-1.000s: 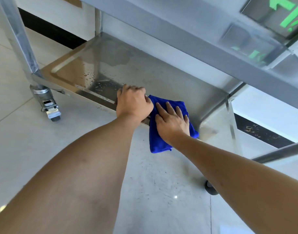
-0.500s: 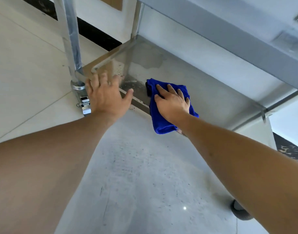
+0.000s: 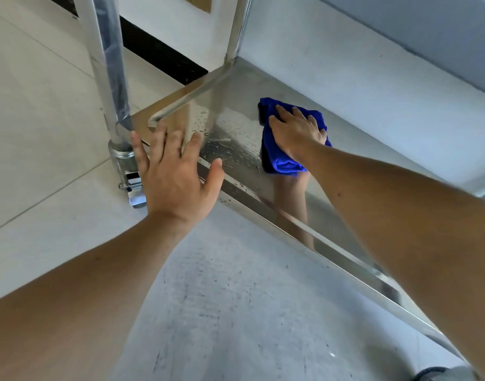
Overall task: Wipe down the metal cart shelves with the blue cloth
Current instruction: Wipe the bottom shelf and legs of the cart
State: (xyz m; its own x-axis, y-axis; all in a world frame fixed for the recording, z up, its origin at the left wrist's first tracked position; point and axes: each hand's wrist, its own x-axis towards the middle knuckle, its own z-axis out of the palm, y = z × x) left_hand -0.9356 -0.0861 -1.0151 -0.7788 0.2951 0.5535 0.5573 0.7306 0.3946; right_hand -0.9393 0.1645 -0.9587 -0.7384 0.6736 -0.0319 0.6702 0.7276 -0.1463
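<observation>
The metal cart's bottom shelf [image 3: 230, 105] is a shiny steel tray with water drops near its front left corner. A folded blue cloth [image 3: 284, 160] lies on the shelf, and my right hand [image 3: 297, 130] presses flat on it with the fingers spread. My left hand [image 3: 175, 171] is spread with straight fingers over the shelf's front left corner, beside the corner post [image 3: 109, 72]. It holds nothing. Whether it touches the rim I cannot tell.
The cart's upper shelf [image 3: 428, 31] overhangs at the top right. A castor with a brake [image 3: 131, 185] sits under the left post, and another wheel [image 3: 442, 373] shows at the bottom right. Pale tiled floor [image 3: 38, 119] lies all around. A white wall with a dark skirting stands behind.
My right hand has slid the cloth farther back onto the shelf. My left hand let go of the front rim, opened, and moved left toward the corner post.
</observation>
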